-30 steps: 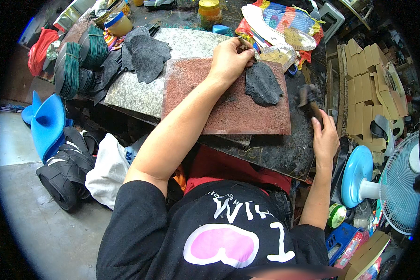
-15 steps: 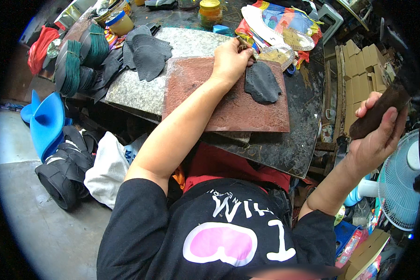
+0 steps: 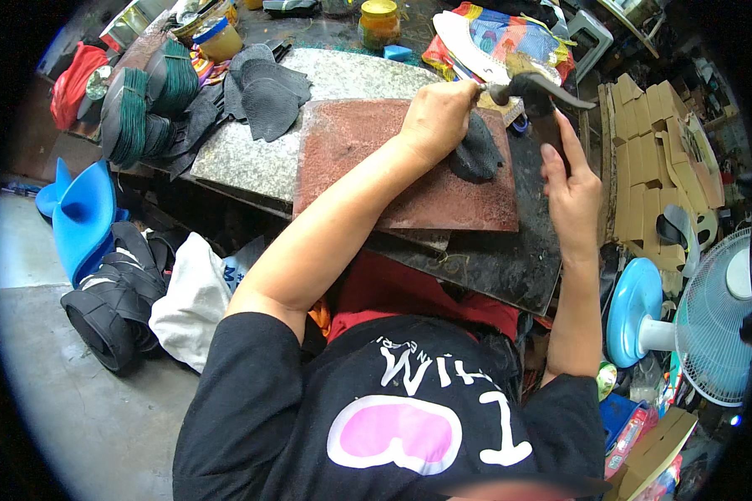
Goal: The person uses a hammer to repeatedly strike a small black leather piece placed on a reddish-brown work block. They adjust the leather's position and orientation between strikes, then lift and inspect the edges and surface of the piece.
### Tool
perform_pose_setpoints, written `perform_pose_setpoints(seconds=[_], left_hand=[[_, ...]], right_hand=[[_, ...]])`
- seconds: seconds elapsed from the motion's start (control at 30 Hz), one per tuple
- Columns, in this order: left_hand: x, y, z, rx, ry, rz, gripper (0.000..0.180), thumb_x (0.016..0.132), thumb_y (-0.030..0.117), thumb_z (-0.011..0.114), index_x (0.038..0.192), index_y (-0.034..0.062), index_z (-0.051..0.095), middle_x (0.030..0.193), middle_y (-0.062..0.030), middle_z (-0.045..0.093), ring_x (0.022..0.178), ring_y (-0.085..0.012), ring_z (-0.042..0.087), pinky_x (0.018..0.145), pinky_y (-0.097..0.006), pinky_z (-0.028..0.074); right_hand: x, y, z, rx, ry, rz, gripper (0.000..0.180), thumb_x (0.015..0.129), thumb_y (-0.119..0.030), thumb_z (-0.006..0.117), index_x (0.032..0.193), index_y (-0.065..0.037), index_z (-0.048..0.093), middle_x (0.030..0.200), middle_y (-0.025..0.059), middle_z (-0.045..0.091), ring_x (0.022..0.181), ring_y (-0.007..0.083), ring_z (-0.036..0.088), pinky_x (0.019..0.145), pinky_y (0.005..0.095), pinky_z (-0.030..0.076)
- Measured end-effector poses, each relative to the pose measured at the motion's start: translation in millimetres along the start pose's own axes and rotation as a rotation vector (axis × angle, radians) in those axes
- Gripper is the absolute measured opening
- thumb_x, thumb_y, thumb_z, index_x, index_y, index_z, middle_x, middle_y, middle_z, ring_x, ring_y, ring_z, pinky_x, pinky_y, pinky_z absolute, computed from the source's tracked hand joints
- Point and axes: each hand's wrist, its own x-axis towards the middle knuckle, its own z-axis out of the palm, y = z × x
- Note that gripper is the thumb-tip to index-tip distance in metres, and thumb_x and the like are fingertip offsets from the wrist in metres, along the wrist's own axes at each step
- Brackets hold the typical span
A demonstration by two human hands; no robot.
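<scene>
My right hand [image 3: 572,192] grips a hammer by its dark handle, the index finger stretched along it. The hammer's metal head [image 3: 530,86] is at the upper end of my left fist, touching or very close. Closed over the reddish-brown board [image 3: 351,159], my left hand [image 3: 439,121] holds a small upright punch-like tool; only its metal top [image 3: 482,86] shows, and its lower end is hidden. A black leather piece [image 3: 478,150] lies on the board beside and partly behind this hand. More black leather pieces [image 3: 271,104] overlap on the speckled stone slab [image 3: 213,163] to the left.
Bundles of dark green cord [image 3: 125,117] and lidded jars [image 3: 217,40] stand at the far left. A yellow-lidded jar [image 3: 378,23] and a blue block [image 3: 398,53] are at the back. Far right are a colourful bag [image 3: 522,42], cardboard boxes [image 3: 643,159] and a fan [image 3: 714,317].
My right hand has swung the hammer from the far right inward to the top of my left fist. My left hand has turned and shifted slightly right and nearer, covering part of the leather piece.
</scene>
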Motion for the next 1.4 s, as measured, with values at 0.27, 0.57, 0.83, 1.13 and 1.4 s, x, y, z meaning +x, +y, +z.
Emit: perform_pose_setpoints(seconds=[0.27, 0.57, 0.83, 1.13, 1.4], left_hand=[[0.9, -16.6, 0.7, -0.426, -0.043, -0.522, 0.009, 0.090, 0.007, 0.063, 0.094, -0.0015, 0.061, 0.080, -0.0122, 0.069, 0.074, -0.0212, 0.070, 0.066, -0.031, 0.056], [1.8, -22.5, 5.4, -0.685, -0.022, -0.581, 0.012, 0.090, 0.003, 0.063, 0.099, -0.0054, 0.063, 0.086, -0.0093, 0.069, 0.071, -0.0126, 0.067, 0.064, -0.025, 0.057], [-1.1, -25.3, 9.6, -0.716, 0.012, -0.568, 0.016, 0.083, 0.008, 0.070, 0.092, -0.0048, 0.066, 0.078, -0.0134, 0.071, 0.068, -0.0181, 0.069, 0.064, -0.030, 0.054], [5.9, -9.1, 3.3, -0.088, -0.058, -0.031, 0.017, 0.083, 0.012, 0.068, 0.095, 0.0020, 0.063, 0.084, -0.0199, 0.067, 0.082, -0.0364, 0.067, 0.072, -0.042, 0.053], [8.7, -7.0, 3.2, -0.026, -0.078, -0.041, 0.016, 0.082, 0.011, 0.066, 0.091, -0.0003, 0.060, 0.082, -0.0224, 0.065, 0.083, -0.0411, 0.065, 0.072, -0.045, 0.052]], right_hand=[[-24.8, 36.9, 12.8, -0.168, -0.133, -0.086, 0.045, 0.094, -0.034, 0.060, 0.138, -0.029, 0.052, 0.102, 0.0170, 0.070, 0.088, 0.0370, 0.068, 0.072, 0.0441, 0.053], [-27.9, 35.9, 16.6, -0.149, -0.131, 0.003, 0.044, 0.095, -0.034, 0.059, 0.138, -0.028, 0.053, 0.089, 0.0225, 0.068, 0.080, 0.0393, 0.068, 0.068, 0.0451, 0.051], [-26.4, 42.5, 20.1, -0.108, -0.135, 0.031, 0.044, 0.095, -0.032, 0.061, 0.137, -0.025, 0.054, 0.093, 0.0226, 0.069, 0.084, 0.0394, 0.068, 0.070, 0.0448, 0.051], [2.5, -18.3, -45.7, 0.507, 0.319, -0.261, 0.047, 0.099, -0.023, 0.058, 0.143, -0.009, 0.046, 0.077, 0.0032, 0.061, 0.062, 0.0054, 0.050, 0.057, 0.0184, 0.043], [-10.1, 34.1, 6.3, -0.076, -0.127, 0.041, 0.043, 0.094, -0.037, 0.060, 0.136, -0.029, 0.055, 0.110, 0.0186, 0.068, 0.100, 0.0378, 0.065, 0.080, 0.0424, 0.052]])
